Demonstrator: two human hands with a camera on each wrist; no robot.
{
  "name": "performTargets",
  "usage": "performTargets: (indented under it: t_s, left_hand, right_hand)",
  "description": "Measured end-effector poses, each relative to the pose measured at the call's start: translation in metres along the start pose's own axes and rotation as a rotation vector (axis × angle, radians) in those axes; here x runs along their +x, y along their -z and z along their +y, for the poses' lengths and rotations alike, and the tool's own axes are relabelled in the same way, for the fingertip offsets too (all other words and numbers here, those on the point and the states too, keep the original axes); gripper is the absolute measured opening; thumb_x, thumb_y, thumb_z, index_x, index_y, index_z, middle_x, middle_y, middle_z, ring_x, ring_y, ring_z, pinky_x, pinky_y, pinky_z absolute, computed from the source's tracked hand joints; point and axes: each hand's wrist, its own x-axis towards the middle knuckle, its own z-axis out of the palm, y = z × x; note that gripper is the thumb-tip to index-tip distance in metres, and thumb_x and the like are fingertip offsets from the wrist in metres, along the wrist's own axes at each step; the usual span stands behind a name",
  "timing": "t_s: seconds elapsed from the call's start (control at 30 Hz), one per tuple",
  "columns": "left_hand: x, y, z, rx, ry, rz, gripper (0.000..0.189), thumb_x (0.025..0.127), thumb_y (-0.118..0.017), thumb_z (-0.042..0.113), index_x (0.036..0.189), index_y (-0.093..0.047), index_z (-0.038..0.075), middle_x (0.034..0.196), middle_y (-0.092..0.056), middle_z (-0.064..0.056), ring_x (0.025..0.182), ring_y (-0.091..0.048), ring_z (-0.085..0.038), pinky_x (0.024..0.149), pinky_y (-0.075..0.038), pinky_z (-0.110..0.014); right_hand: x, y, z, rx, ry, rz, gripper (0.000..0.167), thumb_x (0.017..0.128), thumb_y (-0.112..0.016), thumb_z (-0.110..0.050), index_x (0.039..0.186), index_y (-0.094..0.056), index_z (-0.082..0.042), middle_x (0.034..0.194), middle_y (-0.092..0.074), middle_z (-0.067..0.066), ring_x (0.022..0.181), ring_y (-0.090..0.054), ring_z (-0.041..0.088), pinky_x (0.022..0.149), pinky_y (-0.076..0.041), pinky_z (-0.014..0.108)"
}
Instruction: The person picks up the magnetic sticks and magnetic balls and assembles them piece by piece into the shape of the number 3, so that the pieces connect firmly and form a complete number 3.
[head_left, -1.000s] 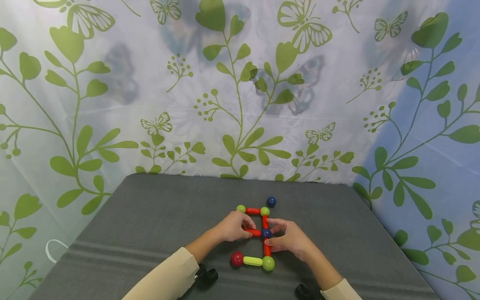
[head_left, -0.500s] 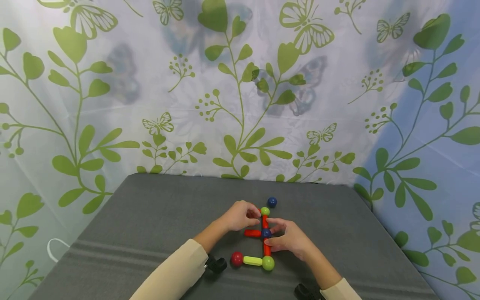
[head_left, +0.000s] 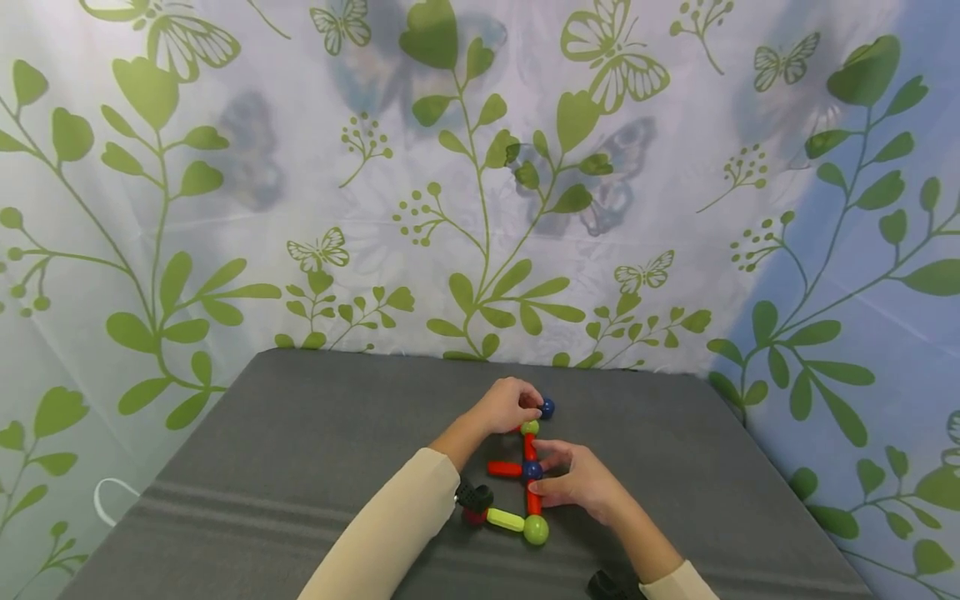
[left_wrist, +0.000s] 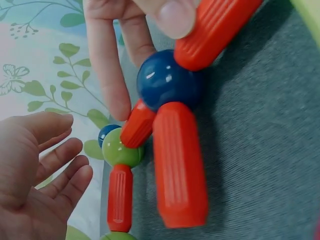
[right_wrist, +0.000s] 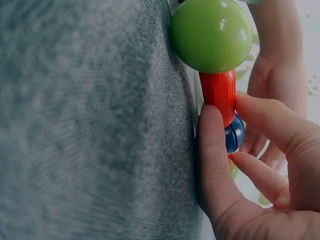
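Note:
My left hand [head_left: 510,406] reaches over the far end of a stick-and-ball construction, its fingertips beside a loose blue ball [head_left: 548,407]; whether they touch it I cannot tell. In the left wrist view that hand's fingers are loosely bent with nothing between them. With thumb and fingers, my right hand [head_left: 577,477] grips the red stick [right_wrist: 218,95] between the near green ball [head_left: 536,530] and the middle blue ball [head_left: 532,471]. Another red stick [head_left: 505,469] juts left from the middle ball. A further red stick [head_left: 530,447] leads to the far green ball [head_left: 530,427].
From the near green ball a yellow-green stick [head_left: 505,520] runs left to a red ball [head_left: 475,517], mostly covered by the left wrist's black camera [head_left: 476,497]. All lies on a grey cloth-covered table [head_left: 337,433]. A leaf-patterned curtain [head_left: 360,200] hangs behind.
My left hand has left the side red stick and moved away and to the right, past the far green ball, to the loose blue ball. My right hand has stayed in place.

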Motion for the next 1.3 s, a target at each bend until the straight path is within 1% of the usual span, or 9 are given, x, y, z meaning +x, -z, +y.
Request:
performTargets:
  t_s: [0.13,0.3,0.4,0.53,0.63,0.73,0.9,1.03,1.3]
  left_hand:
    - [0.008,0.004,0.002,0.023,0.016,-0.023,0.021,0.095,-0.074,0.019,0.113,-0.076,0.009,0.102,-0.075,0.001,0.093,-0.066,-0.009,0.091,-0.055,-0.028]
    - [0.019,0.004,0.003,0.046,0.046,-0.028,0.023,0.096,-0.073,0.02,0.116,-0.074,0.009,0.107,-0.075,0.0,0.099,-0.068,-0.013,0.095,-0.055,-0.032]
    - [0.025,0.001,0.003,0.07,0.062,-0.032,0.026,0.096,-0.074,0.021,0.119,-0.073,0.01,0.113,-0.074,-0.002,0.106,-0.067,-0.016,0.099,-0.054,-0.034]
    - [0.031,-0.003,0.002,0.092,0.081,-0.062,0.03,0.096,-0.074,0.021,0.124,-0.071,0.011,0.124,-0.072,-0.005,0.118,-0.065,-0.021,0.105,-0.052,-0.037]
    - [0.034,-0.005,0.001,0.092,0.079,-0.088,0.036,0.096,-0.073,0.019,0.131,-0.069,0.011,0.131,-0.069,-0.008,0.125,-0.063,-0.025,0.107,-0.05,-0.04]
    - [0.037,-0.007,-0.001,0.114,0.072,-0.103,0.039,0.096,-0.073,0.019,0.135,-0.067,0.013,0.134,-0.068,-0.009,0.127,-0.062,-0.025,0.109,-0.048,-0.04]
    - [0.039,-0.01,-0.002,0.178,0.079,-0.116,0.038,0.096,-0.073,0.019,0.134,-0.069,0.017,0.131,-0.069,-0.005,0.125,-0.062,-0.021,0.11,-0.048,-0.037]
    - [0.04,-0.013,0.001,0.181,0.098,-0.112,0.035,0.095,-0.074,0.019,0.13,-0.071,0.018,0.127,-0.072,-0.003,0.122,-0.064,-0.02,0.109,-0.048,-0.037]
    - [0.039,-0.021,0.008,0.167,0.132,-0.073,0.021,0.091,-0.079,0.015,0.11,-0.073,0.015,0.114,-0.074,-0.004,0.108,-0.067,-0.02,0.099,-0.053,-0.036]
  right_hand:
    - [0.0,0.001,-0.001,-0.003,-0.005,0.005,0.083,0.081,-0.085,-0.003,0.153,-0.042,0.001,0.125,-0.055,0.027,0.088,-0.075,0.026,0.079,-0.063,0.046]
    - [0.001,0.001,-0.002,-0.007,-0.008,0.008,0.083,0.081,-0.085,-0.002,0.152,-0.043,0.0,0.124,-0.055,0.027,0.088,-0.075,0.026,0.079,-0.063,0.046]
    - [0.001,0.001,-0.003,0.0,-0.009,0.004,0.083,0.081,-0.085,-0.002,0.153,-0.043,0.0,0.124,-0.055,0.027,0.088,-0.075,0.026,0.079,-0.063,0.045]
    - [0.001,0.0,-0.002,0.007,-0.009,-0.002,0.083,0.081,-0.084,-0.002,0.153,-0.042,0.0,0.124,-0.054,0.026,0.088,-0.075,0.025,0.079,-0.063,0.045]
    - [0.0,0.0,-0.001,0.01,-0.009,-0.003,0.082,0.082,-0.084,-0.001,0.153,-0.043,0.001,0.124,-0.054,0.026,0.087,-0.075,0.025,0.079,-0.063,0.045]
    - [0.0,0.0,-0.001,0.011,-0.008,-0.004,0.082,0.081,-0.084,-0.001,0.152,-0.043,0.001,0.124,-0.055,0.026,0.087,-0.074,0.025,0.078,-0.063,0.045]
    - [0.0,0.001,-0.002,0.014,-0.009,-0.015,0.083,0.082,-0.084,0.0,0.153,-0.042,0.001,0.124,-0.054,0.026,0.087,-0.075,0.025,0.079,-0.063,0.045]
    - [0.001,0.001,-0.003,0.014,-0.005,-0.013,0.083,0.081,-0.084,-0.001,0.153,-0.042,0.001,0.123,-0.055,0.026,0.088,-0.075,0.026,0.079,-0.063,0.046]
    - [0.002,0.002,-0.001,0.025,-0.005,-0.017,0.083,0.082,-0.084,0.0,0.153,-0.041,0.001,0.123,-0.055,0.026,0.088,-0.075,0.026,0.079,-0.063,0.046]
